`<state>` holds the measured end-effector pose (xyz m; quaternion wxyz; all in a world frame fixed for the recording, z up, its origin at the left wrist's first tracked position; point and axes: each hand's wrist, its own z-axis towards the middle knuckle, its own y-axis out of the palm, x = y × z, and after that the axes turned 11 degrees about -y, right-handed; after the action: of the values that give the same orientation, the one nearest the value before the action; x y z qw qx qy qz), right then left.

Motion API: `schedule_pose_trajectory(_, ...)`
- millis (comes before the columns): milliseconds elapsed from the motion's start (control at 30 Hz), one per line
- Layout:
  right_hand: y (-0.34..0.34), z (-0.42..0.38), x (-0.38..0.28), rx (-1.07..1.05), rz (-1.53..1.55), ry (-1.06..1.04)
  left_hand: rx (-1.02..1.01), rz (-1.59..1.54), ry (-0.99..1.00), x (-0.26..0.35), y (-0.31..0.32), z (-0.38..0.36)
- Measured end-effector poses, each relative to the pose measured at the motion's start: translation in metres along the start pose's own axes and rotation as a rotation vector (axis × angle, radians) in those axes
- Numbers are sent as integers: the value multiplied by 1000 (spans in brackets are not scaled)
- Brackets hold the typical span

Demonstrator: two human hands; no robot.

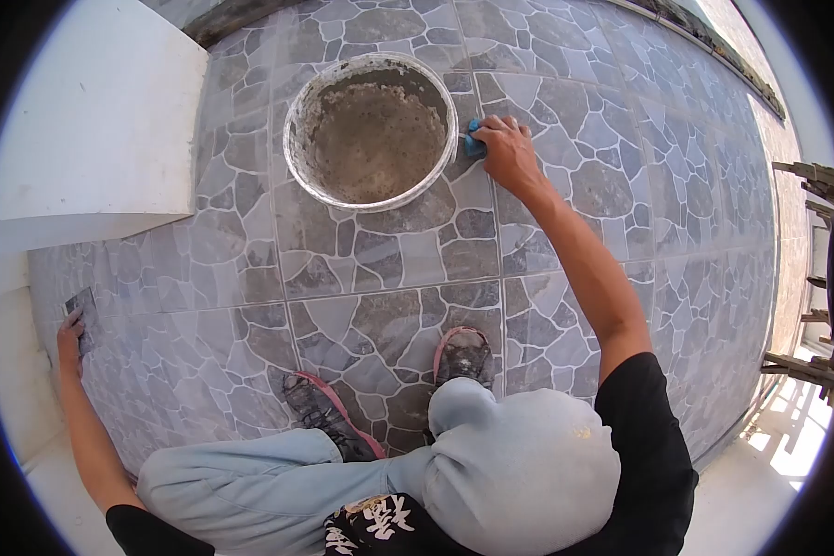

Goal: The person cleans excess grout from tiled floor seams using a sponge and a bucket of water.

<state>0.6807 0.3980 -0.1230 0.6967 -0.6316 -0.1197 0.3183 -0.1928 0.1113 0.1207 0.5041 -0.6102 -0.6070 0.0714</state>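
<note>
My right hand [510, 156] is closed around a small blue sponge or rag [474, 141], mostly hidden under the fingers. It is just right of a round bucket [292, 153], close to its rim. Wet grey-brown mortar [375, 139] fills much of the bucket, and dried mortar crusts the rim. Far out at the left, my left hand [70, 339] grips a flat grey trowel [83, 313], its blade low over the tiles. The trowel's handle is hidden by the hand.
Stone-patterned tiles [371, 329] with white joint lines cover the floor. A white block or pillar [93, 120] stands at the upper left. My shoes [329, 412] are on the tiles below the bucket. Rough wooden pieces [802, 371] lie beyond the right edge.
</note>
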Motion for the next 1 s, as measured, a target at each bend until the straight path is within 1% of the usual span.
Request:
schedule_pose_trajectory(33, -6, -29, -15, -39, 3, -32, 9, 169, -20, -28, -2, -3)
schedule_pose_trajectory(67, -10, -62, -32, -24, 4, -50, 19, 339, -39, -56, -6, -10)
schedule_pose_trajectory(100, -10, -79, -40, -7, 8, -72, -21, 433, -129, -85, -16, -16)
schedule_pose_trajectory(133, -9, -74, -39, -8, 9, -77, -61, 526, -217, -108, -26, -24)
schedule_pose_trajectory(200, -12, -66, -35, 13, 119, 17, 55, 241, -428, -126, -25, -53)
schedule_pose_trajectory(267, -1, -18, -7, 79, 48, -2, 70, 217, -406, -139, -40, -46)
schedule_pose_trajectory(300, -2, 15, 7, 71, 23, 27, 99, 182, -378, -142, -45, -47)
schedule_pose_trajectory(333, -3, 49, 19, 81, 3, 85, 98, 182, -389, -136, -42, -50)
schedule_pose_trajectory(400, 18, 113, 59, 191, -8, 208, 96, 252, -275, -96, -24, -53)
schedule_pose_trajectory(433, 27, 130, 72, 250, 8, 260, 52, 202, -236, -90, -18, -45)
schedule_pose_trajectory(467, 30, 130, 71, 242, 11, 263, 9, 150, -193, -83, -13, -34)
schedule_pose_trajectory(533, 33, 124, 66, 179, -116, 142, -25, 175, -159, -60, 12, -25)
schedule_pose_trajectory(600, 24, 85, 34, 172, -119, 121, -66, 188, -131, -53, 28, -16)
schedule_pose_trajectory(633, 21, 54, 17, 170, -84, 77, -85, 241, -127, -52, 29, -6)
schedule_pose_trajectory(667, 19, 13, -3, 167, -51, 38, -108, 298, -120, -51, 31, 4)
schedule_pose_trajectory(733, 5, -77, -53, 180, 42, -14, -120, 312, -106, -58, 29, 18)
schedule_pose_trajectory(800, -20, -164, -105, 60, 134, 5, -128, 327, -95, -63, 29, 21)
schedule_pose_trajectory(867, -36, -238, -144, -42, 212, 75, -114, 339, -196, -66, 24, 16)
schedule_pose_trajectory(900, -43, -251, -150, -78, 247, 97, -116, 332, -191, -72, 17, 18)
schedule_pose_trajectory(933, -39, -249, -141, -76, 239, 90, -111, 323, -203, -78, 10, 19)
schedule_pose_trajectory(1000, -40, -227, -126, 22, 231, 92, -104, 314, -227, -82, 0, 20)
